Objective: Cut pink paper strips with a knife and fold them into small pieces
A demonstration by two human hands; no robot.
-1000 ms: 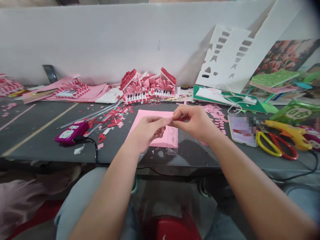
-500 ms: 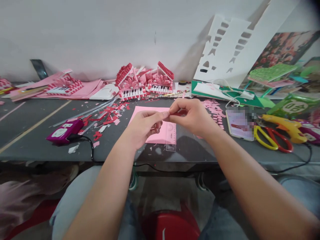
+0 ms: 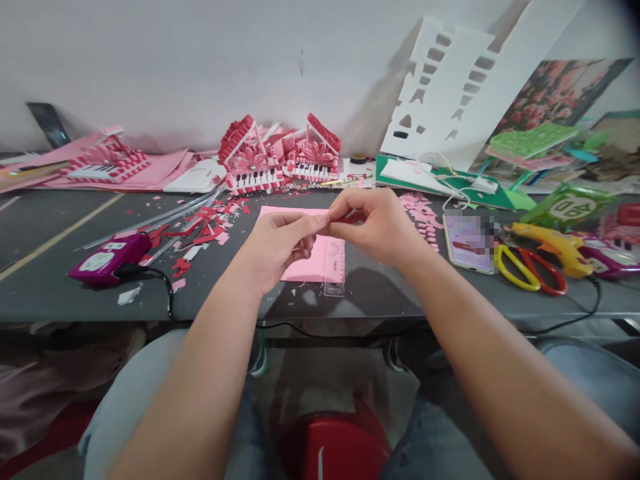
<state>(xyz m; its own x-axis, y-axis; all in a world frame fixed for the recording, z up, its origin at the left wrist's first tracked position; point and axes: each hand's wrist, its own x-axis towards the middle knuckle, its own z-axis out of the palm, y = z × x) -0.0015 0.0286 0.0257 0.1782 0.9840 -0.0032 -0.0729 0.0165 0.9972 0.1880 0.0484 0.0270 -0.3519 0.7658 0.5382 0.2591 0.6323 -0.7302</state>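
Above a pink sheet (image 3: 305, 270), my left hand (image 3: 280, 243) and my right hand (image 3: 377, 223) meet at the fingertips. Both are closed in a pinch, thumb against fingers. Whatever lies between the fingertips is too small or too hidden to name. A clear plastic ruler (image 3: 335, 267) lies on the right part of the sheet, below my hands. Small rolled pink pieces (image 3: 427, 233) and pink paper scraps (image 3: 417, 205) rest just right of my right hand.
Red and pink scraps (image 3: 205, 223) spread left of the sheet, near a purple box (image 3: 110, 259) with a black cable. Behind stand small pink piano models (image 3: 255, 177). To the right lie a phone (image 3: 467, 243), scissors (image 3: 520, 267) and a yellow glue gun (image 3: 555, 243).
The view has shifted slightly, so the table things sit a little further left and higher. My hands keep the same pinch, fingertips together.
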